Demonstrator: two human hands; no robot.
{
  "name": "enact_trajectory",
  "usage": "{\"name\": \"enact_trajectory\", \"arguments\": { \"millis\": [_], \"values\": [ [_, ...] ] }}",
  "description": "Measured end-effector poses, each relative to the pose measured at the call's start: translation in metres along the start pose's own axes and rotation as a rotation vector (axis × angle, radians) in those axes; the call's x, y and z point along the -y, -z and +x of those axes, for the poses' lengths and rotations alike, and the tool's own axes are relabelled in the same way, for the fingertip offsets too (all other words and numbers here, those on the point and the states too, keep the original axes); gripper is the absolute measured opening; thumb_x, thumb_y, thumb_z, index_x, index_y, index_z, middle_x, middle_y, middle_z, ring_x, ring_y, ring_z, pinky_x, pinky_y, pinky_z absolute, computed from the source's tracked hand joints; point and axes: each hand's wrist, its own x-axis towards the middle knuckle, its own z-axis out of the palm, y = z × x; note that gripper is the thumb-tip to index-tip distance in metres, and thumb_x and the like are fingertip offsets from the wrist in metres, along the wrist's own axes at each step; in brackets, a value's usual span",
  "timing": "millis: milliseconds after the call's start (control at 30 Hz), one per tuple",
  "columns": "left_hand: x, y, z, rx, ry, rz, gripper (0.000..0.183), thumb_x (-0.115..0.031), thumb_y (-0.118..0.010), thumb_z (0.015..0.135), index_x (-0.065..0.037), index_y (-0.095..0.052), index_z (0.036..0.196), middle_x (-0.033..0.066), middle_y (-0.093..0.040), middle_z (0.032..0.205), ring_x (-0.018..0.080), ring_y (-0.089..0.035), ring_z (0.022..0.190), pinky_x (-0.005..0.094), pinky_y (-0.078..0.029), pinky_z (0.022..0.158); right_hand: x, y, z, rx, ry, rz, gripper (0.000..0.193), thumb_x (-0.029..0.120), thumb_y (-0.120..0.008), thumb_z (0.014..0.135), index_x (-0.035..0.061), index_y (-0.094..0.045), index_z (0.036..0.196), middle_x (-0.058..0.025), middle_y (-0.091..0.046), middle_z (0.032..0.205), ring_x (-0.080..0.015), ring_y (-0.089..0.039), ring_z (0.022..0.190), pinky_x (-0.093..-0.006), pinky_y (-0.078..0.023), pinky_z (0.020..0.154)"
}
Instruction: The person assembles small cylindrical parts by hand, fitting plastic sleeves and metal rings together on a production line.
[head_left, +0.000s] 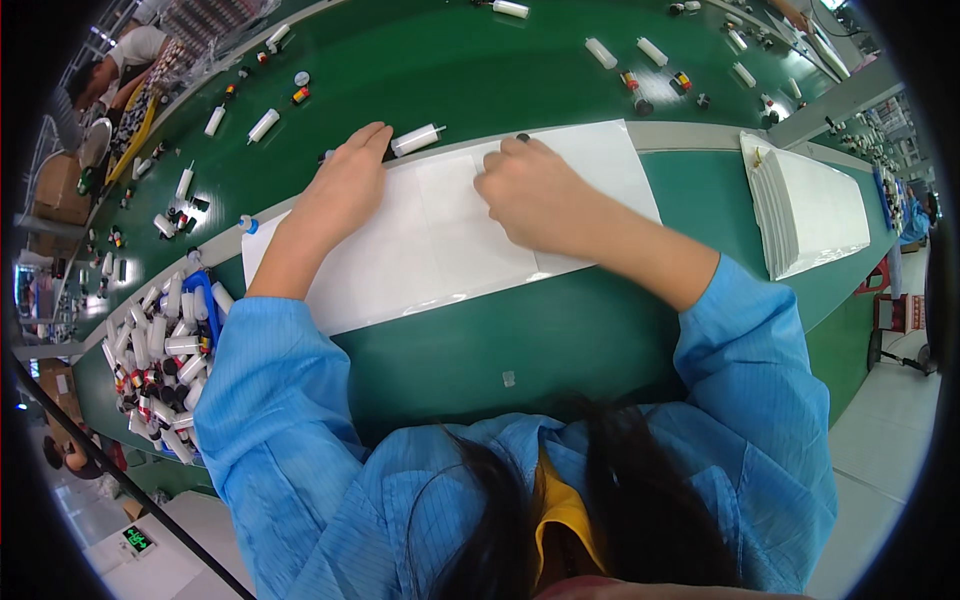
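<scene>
A long white sheet (455,225), creased and shiny at its edge, lies on the green table in front of me. My left hand (343,188) is closed at its far left edge, fingers curled down; a small dark end shows beside it, and the rest is hidden. Just right of those fingers lies a white cylindrical bottle (418,140) with a thin nozzle tip. My right hand (538,198) is closed over the sheet's far edge. A small black piece (523,137) sticks out at its knuckles; what it belongs to is hidden.
A blue bin (209,312) heaped with white bottles (158,338) stands at left. A stack of white folded sheets (812,208) lies at right. Beyond a grey rail, a green conveyor belt (480,75) carries scattered bottles and small parts. Another person (130,60) is at the far left.
</scene>
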Motion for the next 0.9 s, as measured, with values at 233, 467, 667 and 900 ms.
{"name": "enact_trajectory", "arguments": {
  "millis": [233,467,667,900],
  "values": [
    [0.011,0.014,0.027,0.178,0.006,0.077,0.026,0.002,-0.048,0.076,0.003,-0.06,0.099,0.0162,-0.053,0.114,0.0313,-0.053,0.101,0.0357,-0.043,0.087,-0.024,0.031,0.05,0.704,-0.172,0.226,0.02,0.017,-0.066,0.062,0.0051,-0.058,0.076,-0.0103,-0.059,0.08,-0.0264,-0.058,0.079,-0.0384,-0.046,0.065],
    [0.002,0.031,0.04,0.362,0.133,0.059,0.025,-0.003,-0.056,0.072,0.001,-0.062,0.096,0.0166,-0.06,0.095,0.0299,-0.058,0.089,0.0348,-0.046,0.081,-0.009,-0.008,-0.017,0.072,-0.137,0.103,0.016,0.012,-0.065,0.069,0.005,-0.054,0.078,-0.0086,-0.058,0.077,-0.0231,-0.057,0.07,-0.0321,-0.046,0.059],
    [0.002,0.016,0.037,0.209,0.109,0.066,0.025,-0.008,-0.062,0.069,0.0,-0.06,0.093,0.0112,-0.056,0.076,0.0253,-0.056,0.076,0.0323,-0.045,0.071,-0.034,0.007,-0.047,-0.52,-0.492,0.944,0.011,0.011,-0.061,0.077,0.0055,-0.054,0.083,-0.0049,-0.06,0.076,-0.0159,-0.062,0.074,-0.024,-0.047,0.058],
    [0.008,0.02,0.049,0.238,0.159,-0.058,0.027,-0.011,-0.065,0.071,0.0,-0.057,0.094,0.01,-0.062,0.082,0.0241,-0.059,0.075,0.0328,-0.046,0.069,-0.043,0.007,-0.023,-0.375,-0.607,1.953,0.014,0.011,-0.063,0.079,0.001,-0.054,0.079,-0.0106,-0.06,0.079,-0.0171,-0.062,0.076,-0.0215,-0.049,0.065]
  ]
}}
